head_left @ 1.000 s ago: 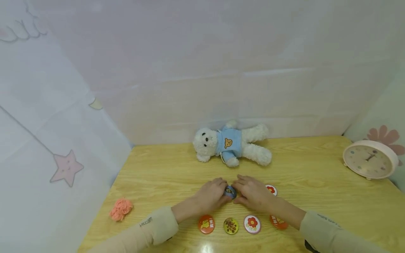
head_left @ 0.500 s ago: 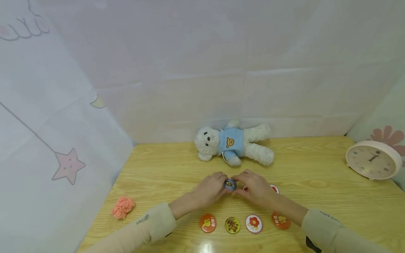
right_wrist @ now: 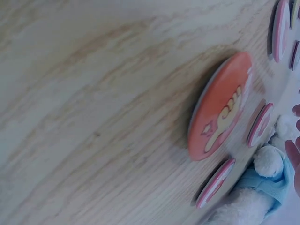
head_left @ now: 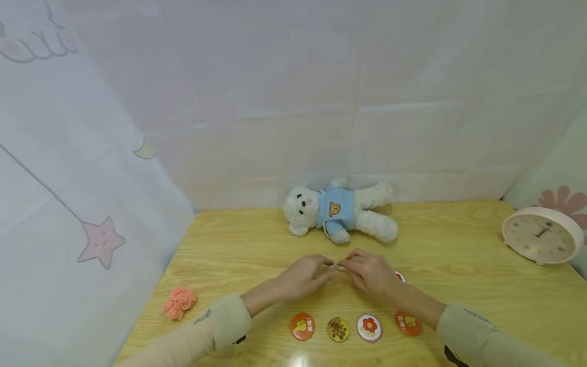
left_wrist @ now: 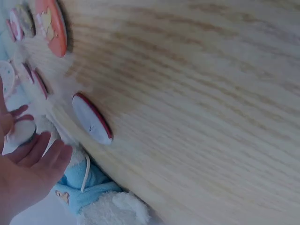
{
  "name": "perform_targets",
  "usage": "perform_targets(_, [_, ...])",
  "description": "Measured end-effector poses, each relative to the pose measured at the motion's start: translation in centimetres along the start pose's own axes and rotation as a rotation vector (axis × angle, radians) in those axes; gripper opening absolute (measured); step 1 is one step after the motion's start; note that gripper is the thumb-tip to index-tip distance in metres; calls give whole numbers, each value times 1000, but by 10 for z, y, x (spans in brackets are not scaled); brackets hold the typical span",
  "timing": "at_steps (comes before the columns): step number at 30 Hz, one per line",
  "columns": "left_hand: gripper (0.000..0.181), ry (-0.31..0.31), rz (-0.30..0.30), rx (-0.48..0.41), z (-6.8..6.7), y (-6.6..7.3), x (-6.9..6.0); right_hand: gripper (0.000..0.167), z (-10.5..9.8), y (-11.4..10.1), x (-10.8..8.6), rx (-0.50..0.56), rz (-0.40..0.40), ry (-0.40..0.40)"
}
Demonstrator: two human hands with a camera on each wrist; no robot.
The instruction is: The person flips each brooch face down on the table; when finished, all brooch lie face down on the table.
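Observation:
Between my two hands is a small round badge, seen nearly edge-on in the head view. My left hand pinches it from the left, and my right hand grips the other side with bent fingers. The left wrist view shows the badge's pale face by the fingertips, with my left hand below. Only a few fingers of my right hand enter the right wrist view. A white badge with a red rim lies on the table close by; the hands hide it in the head view.
In front of the hands lie an orange badge, a yellow one, a white flower badge and another orange badge. A white teddy bear lies behind. A coral yarn bundle is left, a clock right.
Both hands have lifted the badge slightly and tilted it: its blue printed face showed earlier, and now only a thin edge shows. The other badges and the bear have stayed put.

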State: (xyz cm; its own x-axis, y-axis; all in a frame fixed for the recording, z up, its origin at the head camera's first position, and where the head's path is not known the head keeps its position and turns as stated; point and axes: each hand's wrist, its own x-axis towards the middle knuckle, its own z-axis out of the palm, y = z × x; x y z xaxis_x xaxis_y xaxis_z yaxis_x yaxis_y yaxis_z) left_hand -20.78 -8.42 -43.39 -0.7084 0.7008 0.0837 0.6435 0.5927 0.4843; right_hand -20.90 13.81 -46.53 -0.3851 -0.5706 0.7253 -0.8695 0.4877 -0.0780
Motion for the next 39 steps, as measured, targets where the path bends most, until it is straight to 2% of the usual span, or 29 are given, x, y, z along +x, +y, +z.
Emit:
perform_targets(2, [36,41,45,61,3,0,0,5,0,-3,1,23,99,4])
perform_targets(5, [38,106,89,181,7,1,1,3,1,-7,2,105,287,-32])
perform_targets(8, [45,156,85,264,8,1,2,10,2,-9,3,251,471,-90])
perform_targets(10, [49,172,73,290,7,2,2,14,2,-9,5,352,565,-124])
perform_targets(12, [51,180,62,297,7,2,3,17,2,-9,6,433,629,-154])
perform_targets(16, [52,191,51,292,7,3,2,21,2,-9,8,523,712,-207])
perform_targets(22, [48,207,87,322,7,3,1,27,0,-10,10,605,819,-253])
perform_targets(24, [47,206,97,349,7,3,1,25,-1,-10,10,634,837,-261])
perform_targets(26, [46,201,102,371,7,3,1,22,-1,-10,10,637,818,-265])
perform_targets(32, [41,185,101,407,8,0,2,31,-3,-6,9,540,633,-289])
perform_targets(39, [37,132,118,423,10,-2,1,46,-5,1,5,536,530,-393])
